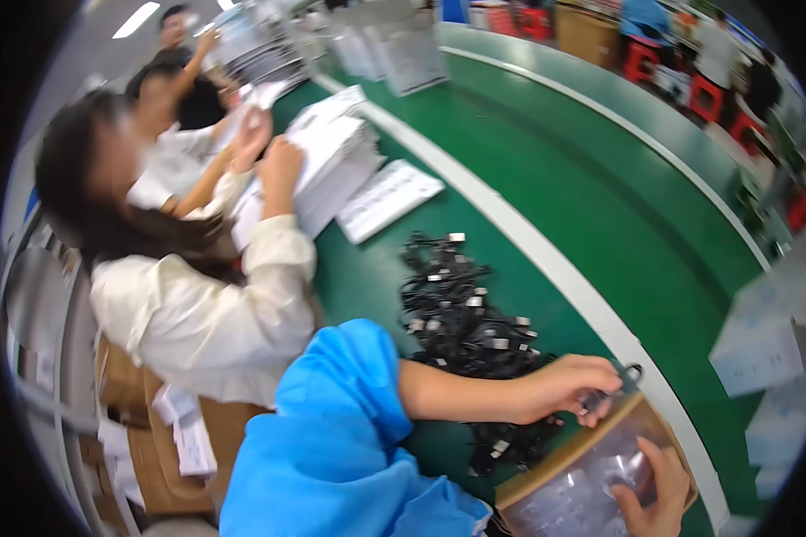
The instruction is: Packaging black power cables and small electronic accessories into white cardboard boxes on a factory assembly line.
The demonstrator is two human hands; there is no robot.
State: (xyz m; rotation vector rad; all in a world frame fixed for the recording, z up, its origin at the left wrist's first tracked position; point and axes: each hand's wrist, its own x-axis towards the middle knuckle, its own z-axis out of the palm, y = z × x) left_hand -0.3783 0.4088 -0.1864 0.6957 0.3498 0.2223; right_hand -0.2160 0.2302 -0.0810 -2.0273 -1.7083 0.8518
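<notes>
Cardboard walls the open box (569,449) at our lower right on the green worktop (367,277), clear plastic pieces (569,497) inside. Our right hand (661,492) reaches in, thumb and fingers apart; we cannot tell whether it grips any. Our left hand (564,392) pinches a small blurred item (597,400) at the rim. Black USB-type cables (461,313) lie heaped beside; a white stack (336,161) stands beyond, near a cream-sleeved co-worker (206,300).

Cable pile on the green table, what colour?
The cables are black, with pale, silvery plug ends; best seen in the head view.

green worktop (524,276) | red stools (706,98) upper right | lit ceiling light (136,20)
</notes>
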